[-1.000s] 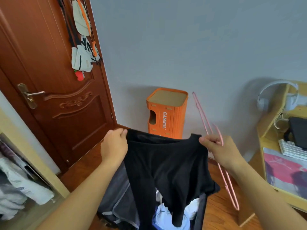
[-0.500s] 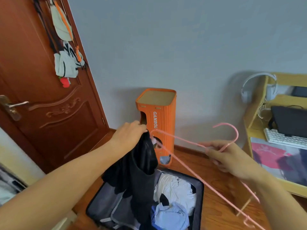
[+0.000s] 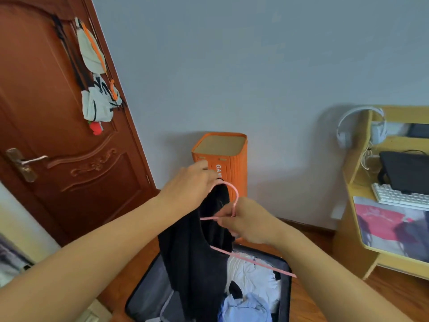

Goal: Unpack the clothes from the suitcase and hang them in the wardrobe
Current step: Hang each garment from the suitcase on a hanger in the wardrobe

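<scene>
A black garment (image 3: 197, 259) hangs bunched from my left hand (image 3: 190, 184), which grips its top edge in front of the orange box. My right hand (image 3: 246, 221) pinches a thin pink hanger (image 3: 253, 260) at its neck; the hook curves up beside the garment's top and one arm slants down to the right. Below them an open dark suitcase (image 3: 286, 296) lies on the floor with white and light blue clothes (image 3: 250, 291) inside. A sliver of the wardrobe (image 3: 9, 259) shows at the left edge.
An orange storage box (image 3: 234, 163) stands against the grey wall. A brown door (image 3: 58, 135) with bags hung on it is on the left. A wooden desk (image 3: 355, 219) with keyboard, laptop and headphones stands on the right. The floor is wood.
My hands have come together: the hanger swung from slanting far right to its hook beside the garment's top. The garment, earlier spread between both hands, now hangs bunched from my left hand alone.
</scene>
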Available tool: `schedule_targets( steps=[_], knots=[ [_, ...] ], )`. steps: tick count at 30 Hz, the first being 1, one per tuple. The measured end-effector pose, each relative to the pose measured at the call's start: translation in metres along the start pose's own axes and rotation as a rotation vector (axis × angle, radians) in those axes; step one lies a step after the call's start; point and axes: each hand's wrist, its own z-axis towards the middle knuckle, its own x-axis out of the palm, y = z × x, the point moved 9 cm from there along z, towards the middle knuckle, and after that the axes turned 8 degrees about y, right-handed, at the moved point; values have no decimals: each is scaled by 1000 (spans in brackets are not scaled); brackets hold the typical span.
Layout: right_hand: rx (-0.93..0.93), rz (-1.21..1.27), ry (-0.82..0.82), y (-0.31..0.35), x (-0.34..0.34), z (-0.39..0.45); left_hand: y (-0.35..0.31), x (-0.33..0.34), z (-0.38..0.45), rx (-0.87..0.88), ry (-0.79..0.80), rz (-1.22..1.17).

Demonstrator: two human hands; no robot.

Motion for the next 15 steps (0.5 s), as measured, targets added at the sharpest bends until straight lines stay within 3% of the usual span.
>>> schedule_targets(
  steps=[4, 6, 10, 15],
  knots=[
    [-99, 169, -247, 8, -33, -6, -18, -23, -1, 54, -103, -291],
    [-147, 325, -351, 3, -56, -16, -19, -40, -7, 88, -141, -307],
    [-205, 498, -387, -4, -77, -29, -33, -47, -18, 290, -141, 215],
    [-272, 469, -321, 13, -89, -33, -57, -66, -7, 435, -205, 413]
  ],
)
